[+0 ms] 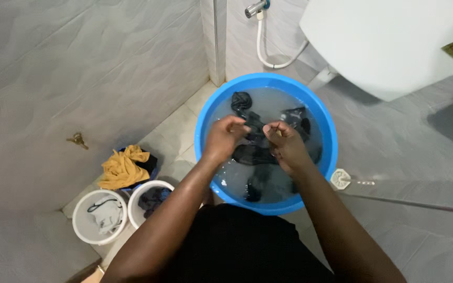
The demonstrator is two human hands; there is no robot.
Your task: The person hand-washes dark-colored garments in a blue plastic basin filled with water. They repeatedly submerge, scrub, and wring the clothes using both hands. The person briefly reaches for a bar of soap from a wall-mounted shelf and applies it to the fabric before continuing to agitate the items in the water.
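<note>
At lower left I see two white buckets (pixel 99 216) of laundry and a yellow cloth (pixel 122 167) above them. In the centre, my left hand (pixel 225 137) and right hand (pixel 285 142) are both clenched on a dark wet garment (pixel 255 137) stretched between them over the blue basin (pixel 268 83) of water. Grey tiled floor (pixel 394 141) surrounds it; a white hose (pixel 268 55) hangs at upper centre.

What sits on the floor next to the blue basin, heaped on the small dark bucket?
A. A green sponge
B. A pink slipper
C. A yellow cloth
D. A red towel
C: a crumpled yellow cloth lies heaped on the small dark bucket left of the blue basin.
</note>
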